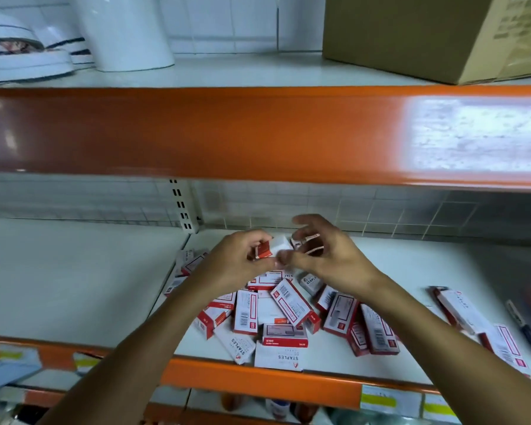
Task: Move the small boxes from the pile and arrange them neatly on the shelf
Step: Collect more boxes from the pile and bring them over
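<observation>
Both hands hold small boxes above the pile.

Left hand (242, 256) pinches a red-and-white box (262, 250); right hand (322, 250) curls around another box (307, 240), probably squaring them together for placement. The pile (288, 311) lies loose on the shelf (74, 280).

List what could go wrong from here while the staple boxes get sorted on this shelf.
1. One box in the loose pile juts past the shelf's orange front edge; a nudge from an arm could tip it off.
2. The left hand and right hand both pinch small boxes above the pile, and a slip could drop one.
3. The far-right boxes may be overlooked.
</observation>
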`<move>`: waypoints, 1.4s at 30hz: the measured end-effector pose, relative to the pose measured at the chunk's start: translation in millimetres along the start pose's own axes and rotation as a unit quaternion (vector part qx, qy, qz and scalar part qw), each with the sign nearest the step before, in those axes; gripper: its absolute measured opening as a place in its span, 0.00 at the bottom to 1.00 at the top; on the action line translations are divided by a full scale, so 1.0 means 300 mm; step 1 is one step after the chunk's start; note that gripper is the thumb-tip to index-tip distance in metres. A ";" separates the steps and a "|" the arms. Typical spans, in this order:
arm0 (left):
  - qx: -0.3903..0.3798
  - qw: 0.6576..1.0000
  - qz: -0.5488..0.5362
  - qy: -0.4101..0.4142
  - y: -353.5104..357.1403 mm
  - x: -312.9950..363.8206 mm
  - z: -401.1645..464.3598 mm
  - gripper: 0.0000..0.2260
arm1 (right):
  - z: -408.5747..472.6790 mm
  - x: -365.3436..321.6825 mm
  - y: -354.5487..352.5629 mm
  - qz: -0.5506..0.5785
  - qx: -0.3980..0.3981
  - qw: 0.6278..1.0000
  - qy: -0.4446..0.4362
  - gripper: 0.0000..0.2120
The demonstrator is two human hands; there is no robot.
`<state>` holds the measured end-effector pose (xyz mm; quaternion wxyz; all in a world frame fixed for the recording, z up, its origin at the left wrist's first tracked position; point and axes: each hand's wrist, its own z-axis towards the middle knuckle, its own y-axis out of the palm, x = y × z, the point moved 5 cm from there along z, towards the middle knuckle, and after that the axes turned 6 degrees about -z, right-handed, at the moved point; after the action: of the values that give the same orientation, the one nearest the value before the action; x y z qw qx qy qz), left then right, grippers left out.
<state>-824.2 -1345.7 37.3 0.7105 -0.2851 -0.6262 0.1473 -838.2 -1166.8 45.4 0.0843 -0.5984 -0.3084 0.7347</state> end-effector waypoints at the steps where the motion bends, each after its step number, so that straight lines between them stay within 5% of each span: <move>1: 0.018 1.000 0.003 -0.010 -0.018 -0.017 -0.010 0.10 | -0.002 0.007 0.012 -0.035 0.013 0.999 0.003 0.31; 4: 0.075 0.996 0.011 -0.040 -0.072 -0.059 -0.042 0.10 | -0.030 0.012 0.083 -0.210 0.031 0.977 -0.026 0.35; 7: 0.096 0.994 0.010 -0.052 -0.100 -0.081 -0.062 0.09 | -0.073 -0.021 0.195 -0.387 -0.025 0.911 -0.138 0.31; 10: 0.100 0.993 0.014 -0.063 -0.109 -0.098 -0.080 0.09 | -0.076 -0.026 0.231 -0.442 -0.084 0.880 -0.153 0.25; 20: 0.077 0.993 0.033 -0.086 -0.098 -0.127 -0.116 0.10 | -0.084 -0.023 0.219 -0.569 -0.089 0.794 -0.193 0.23; 35: 0.065 0.991 0.053 -0.099 -0.076 -0.141 -0.159 0.09 | -0.092 0.021 0.194 -0.505 -0.119 0.844 -0.132 0.20; 38: 0.057 0.992 0.054 -0.102 -0.076 -0.154 -0.167 0.10 | -0.079 0.031 0.161 -0.426 -0.126 0.890 -0.101 0.20; 42: 0.061 0.990 0.060 -0.114 -0.078 -0.169 -0.177 0.12 | -0.090 0.044 0.100 -0.156 -0.114 0.981 -0.015 0.16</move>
<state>-784.6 -1404.8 7.6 0.6406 -0.2599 -0.6747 0.2587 -809.4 -1174.7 15.5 0.1244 -0.5370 -0.4813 0.6815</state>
